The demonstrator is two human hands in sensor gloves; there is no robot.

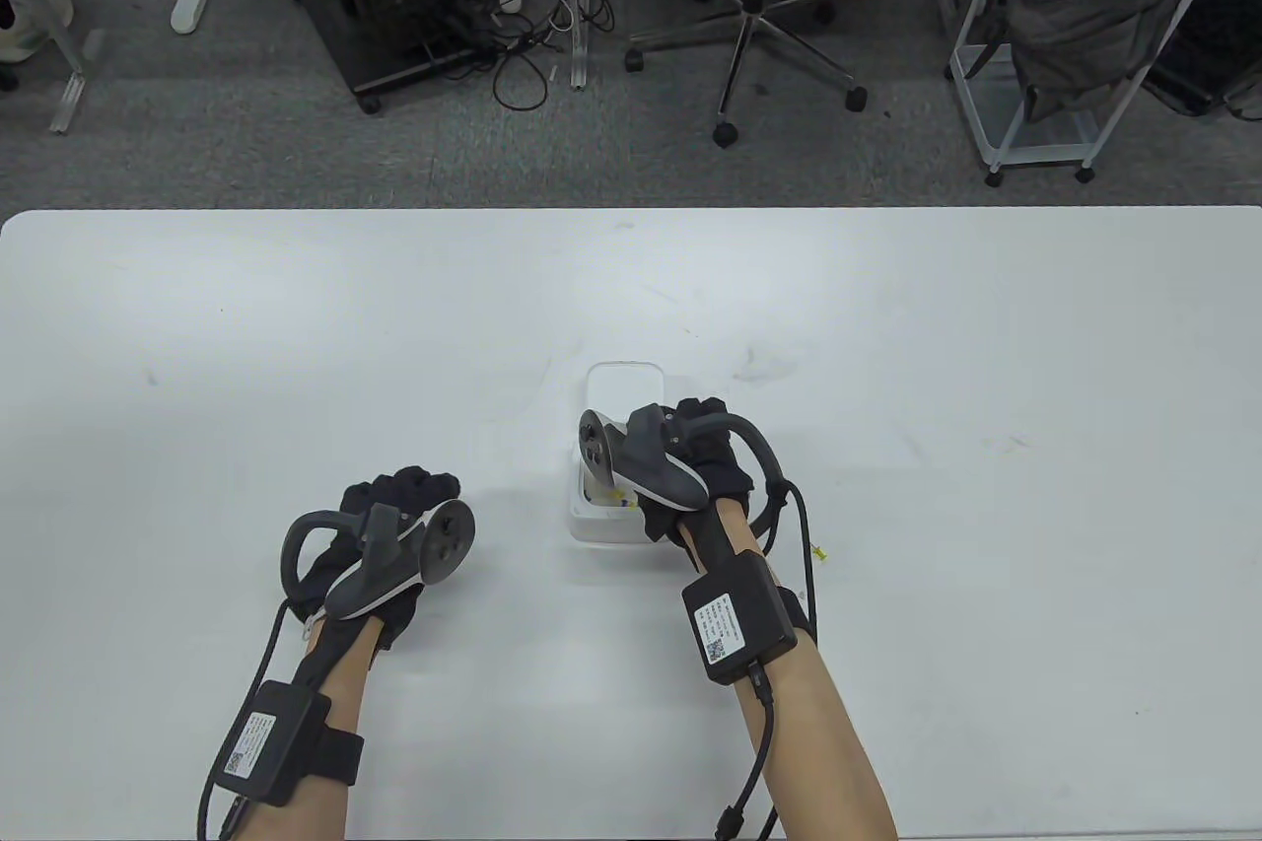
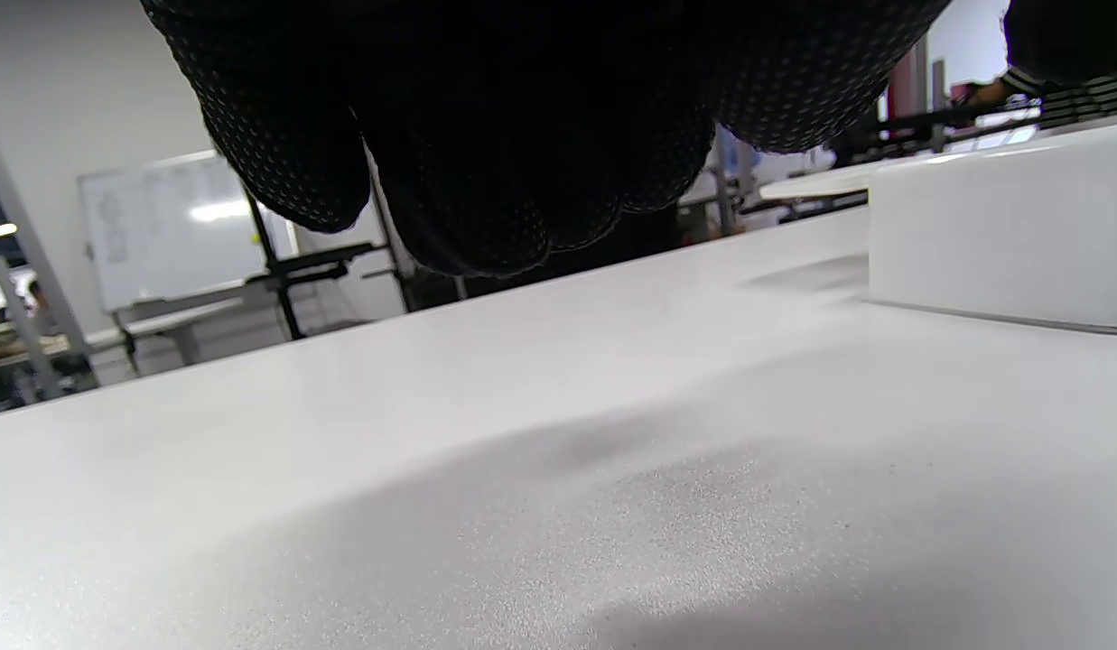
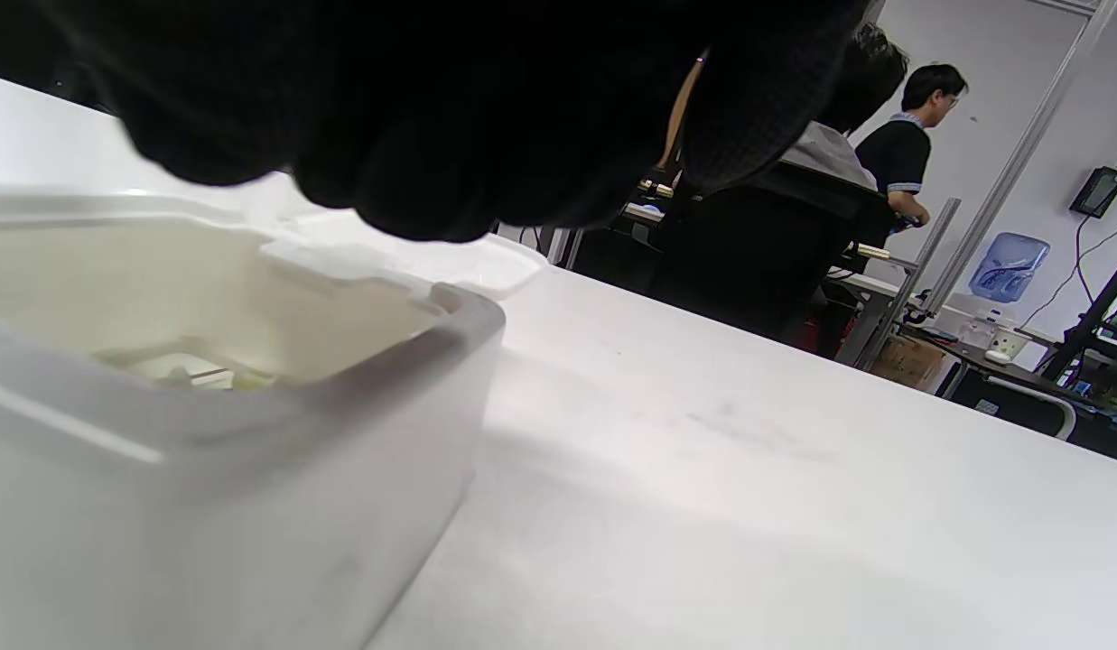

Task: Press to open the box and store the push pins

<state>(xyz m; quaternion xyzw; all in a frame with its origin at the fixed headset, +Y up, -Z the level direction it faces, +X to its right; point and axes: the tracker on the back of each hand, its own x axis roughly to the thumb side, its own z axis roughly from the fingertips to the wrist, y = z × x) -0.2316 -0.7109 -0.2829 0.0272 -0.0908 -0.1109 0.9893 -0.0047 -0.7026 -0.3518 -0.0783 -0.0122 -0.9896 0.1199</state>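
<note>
The white box (image 1: pixel 601 525) stands open near the table's middle, its lid (image 1: pixel 624 385) tipped back on the far side. Small yellow push pins (image 1: pixel 623 499) show inside it. My right hand (image 1: pixel 700 432) hovers over the box's right half, and in the right wrist view its bunched fingers (image 3: pixel 432 108) hang just above the open box (image 3: pixel 251 451); whether they hold a pin is hidden. One yellow push pin (image 1: pixel 817 552) lies on the table right of my right wrist. My left hand (image 1: pixel 414 486) rests on the table left of the box, fingers (image 2: pixel 486 135) loosely curled and holding nothing.
The white table (image 1: pixel 197 338) spreads wide on both sides of the box. In the left wrist view the box's side wall (image 2: pixel 1000 235) stands to the right. An office chair (image 1: pixel 759 3) and a white rack (image 1: pixel 1085 42) stand on the floor beyond the far edge.
</note>
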